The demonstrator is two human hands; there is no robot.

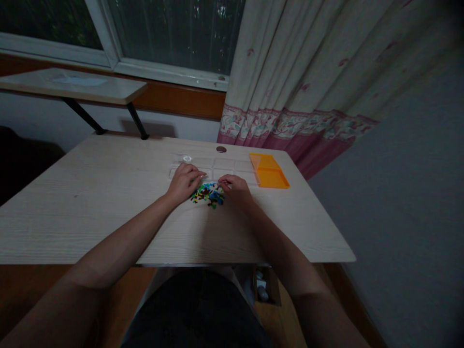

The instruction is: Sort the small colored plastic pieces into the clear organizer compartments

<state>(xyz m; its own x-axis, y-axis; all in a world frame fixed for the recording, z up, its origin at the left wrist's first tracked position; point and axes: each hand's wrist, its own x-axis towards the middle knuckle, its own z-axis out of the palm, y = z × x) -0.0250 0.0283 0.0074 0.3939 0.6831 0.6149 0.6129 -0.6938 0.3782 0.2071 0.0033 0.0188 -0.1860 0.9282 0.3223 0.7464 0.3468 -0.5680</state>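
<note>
A small heap of coloured beads [208,193], blue, green, red and dark, lies on the pale wooden table [108,203]. My left hand [184,181] rests at the heap's left edge with its fingers curled over the beads. My right hand [235,186] sits at the heap's right edge, fingertips pinched together on the beads. What either hand holds is too small to make out. Just behind both hands lies a clear plastic compartment box [221,166].
An orange lid or tray [268,171] lies right of the clear box. A small dark round object [221,149] sits near the table's far edge. A second tabletop [72,84] stands at the back left under the window. A curtain [308,82] hangs at the right.
</note>
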